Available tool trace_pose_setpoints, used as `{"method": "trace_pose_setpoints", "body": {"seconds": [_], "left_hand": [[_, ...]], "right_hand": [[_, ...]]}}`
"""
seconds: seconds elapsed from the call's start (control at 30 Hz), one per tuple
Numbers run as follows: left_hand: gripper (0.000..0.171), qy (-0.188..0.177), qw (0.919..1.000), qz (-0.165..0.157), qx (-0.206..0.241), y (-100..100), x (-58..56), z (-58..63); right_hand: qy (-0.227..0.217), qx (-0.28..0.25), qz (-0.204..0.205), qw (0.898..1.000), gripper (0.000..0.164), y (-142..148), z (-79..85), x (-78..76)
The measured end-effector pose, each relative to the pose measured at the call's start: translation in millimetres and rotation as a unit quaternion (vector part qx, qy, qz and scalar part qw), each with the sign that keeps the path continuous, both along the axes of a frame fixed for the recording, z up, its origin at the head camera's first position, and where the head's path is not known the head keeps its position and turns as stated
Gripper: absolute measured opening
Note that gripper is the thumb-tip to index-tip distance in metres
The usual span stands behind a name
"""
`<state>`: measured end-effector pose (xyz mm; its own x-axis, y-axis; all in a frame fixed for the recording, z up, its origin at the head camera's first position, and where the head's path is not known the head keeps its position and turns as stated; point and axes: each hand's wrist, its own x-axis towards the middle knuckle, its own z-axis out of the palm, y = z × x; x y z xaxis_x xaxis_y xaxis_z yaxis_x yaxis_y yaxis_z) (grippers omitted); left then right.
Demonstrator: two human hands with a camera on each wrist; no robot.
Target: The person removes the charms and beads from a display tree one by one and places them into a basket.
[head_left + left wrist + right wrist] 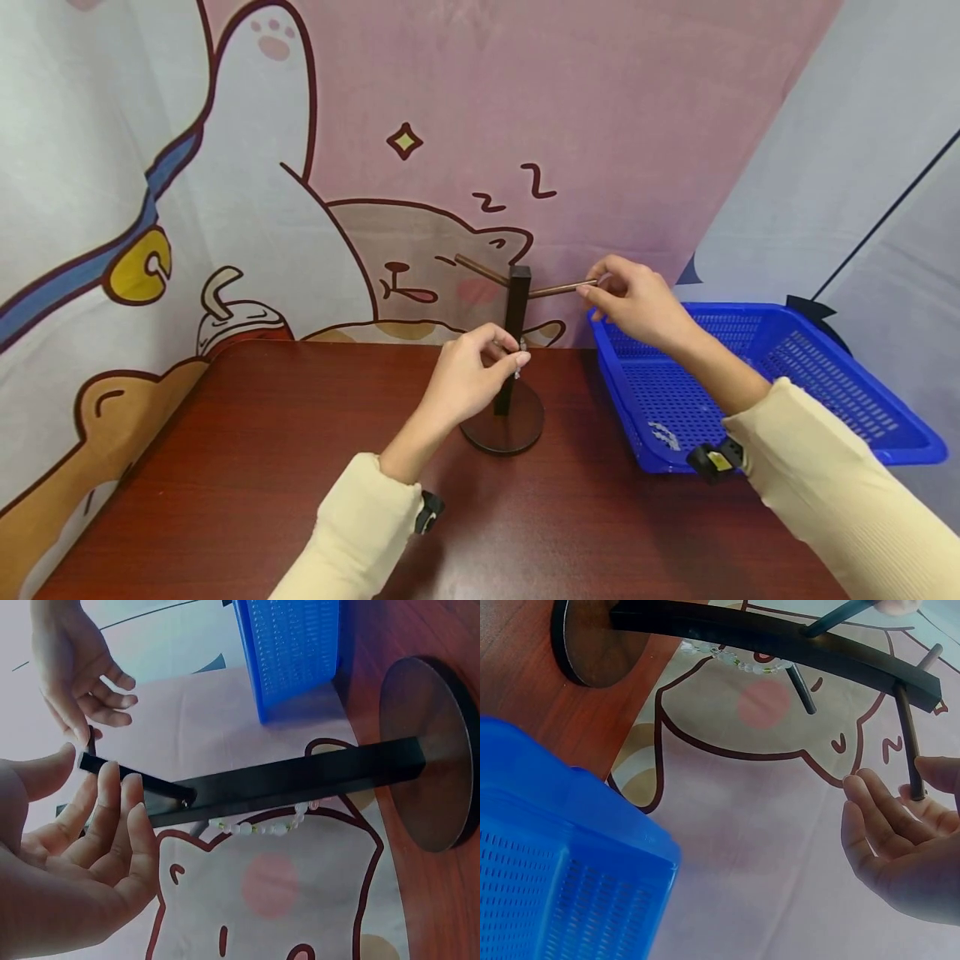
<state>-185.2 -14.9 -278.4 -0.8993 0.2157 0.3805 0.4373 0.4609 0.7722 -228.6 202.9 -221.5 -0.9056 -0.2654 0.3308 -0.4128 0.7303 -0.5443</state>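
Note:
A dark jewelry stand (pixel 515 312) with a square post, round base and several thin pegs stands upright on the table. My left hand (pixel 476 371) is in front of the post, thumb and fingers around the end of the front peg (pixel 139 778). With my right hand (pixel 633 300) I pinch the tip of the upper right peg (pixel 558 288). A bracelet of clear and pale beads (pixel 739 661) hangs from a lower rear peg (pixel 802 690), on the far side of the post. In the head view my left fingers partly cover these beads.
A blue plastic basket (pixel 618 392) stands at the right, under my right forearm. Clear beads (pixel 663 436) lie inside it near the front left corner. Behind the reddish-brown table (pixel 247 467) hangs a cartoon-printed cloth (pixel 600 125).

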Motion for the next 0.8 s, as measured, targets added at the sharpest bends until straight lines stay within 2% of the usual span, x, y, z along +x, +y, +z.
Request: {"method": "trace_pose_setpoints", "body": {"seconds": [0.43,0.8], "left_hand": [[0.013,0.005,0.9997,0.016,0.019,5.2,0.5,-4.9],[0.014,0.005,0.9995,0.029,0.008,-0.2,1.2,-2.1]], "right_hand": [[0.002,-0.007,0.008,1.0,0.017,0.6,-1.3,-0.2],[-0.008,-0.012,0.007,1.0,0.018,1.0,-0.8,2.1]]}}
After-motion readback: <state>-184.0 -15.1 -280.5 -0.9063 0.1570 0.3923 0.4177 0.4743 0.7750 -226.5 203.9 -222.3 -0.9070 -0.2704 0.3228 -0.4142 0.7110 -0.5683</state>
